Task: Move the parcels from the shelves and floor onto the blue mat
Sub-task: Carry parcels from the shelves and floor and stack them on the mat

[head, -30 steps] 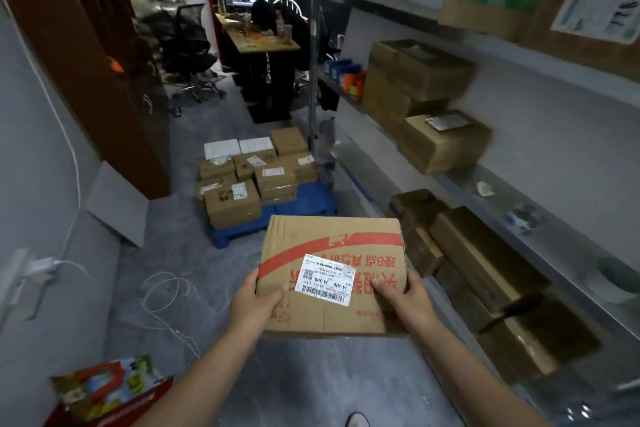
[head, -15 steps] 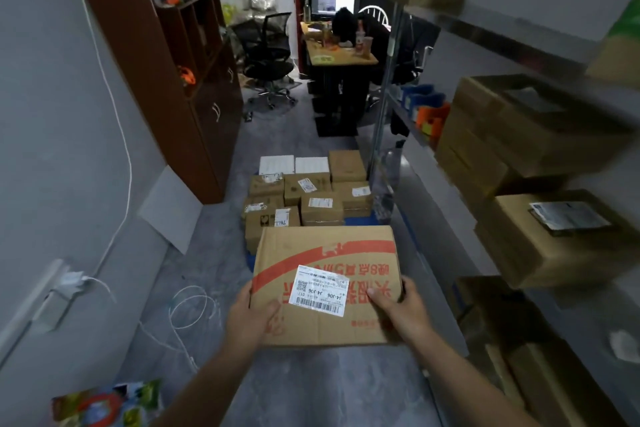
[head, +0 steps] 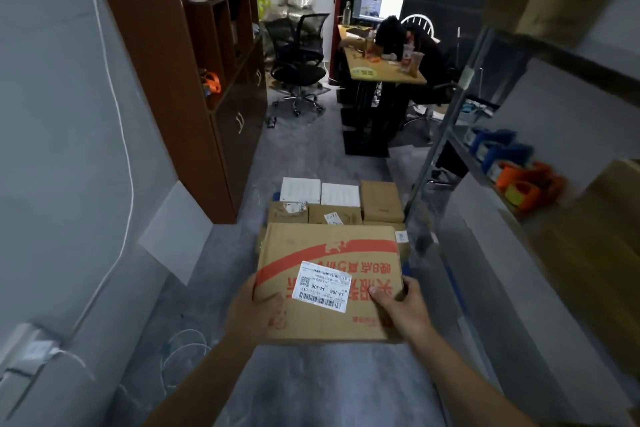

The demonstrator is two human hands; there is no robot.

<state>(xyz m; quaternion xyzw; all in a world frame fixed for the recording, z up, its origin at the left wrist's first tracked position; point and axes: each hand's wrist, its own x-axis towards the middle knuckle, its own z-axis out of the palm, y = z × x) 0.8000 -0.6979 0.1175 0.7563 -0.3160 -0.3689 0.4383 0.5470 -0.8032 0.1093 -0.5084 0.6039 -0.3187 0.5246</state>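
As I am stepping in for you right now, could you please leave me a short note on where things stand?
Left hand and right hand: both grip the red-printed carton, carried in the air facing the pile.
Done: several parcels are stacked ahead on the blue mat, which is mostly hidden beneath them.
To do: set this carton down there, then fetch the boxes on the right-hand shelves.

Dim indoor light, cool grey cast. Brightest spot: monitor, far centre, screen partly washed out. Near centre is sharp: label on the box is crisp, barcode distinct. Right side smeared by motion blur; rack and its cartons are soft. Left wall and cable bow, wide-angle distortion strongest at the edges. Cabinet recesses fall into dark shadow. Shadows soft-edged throughout.
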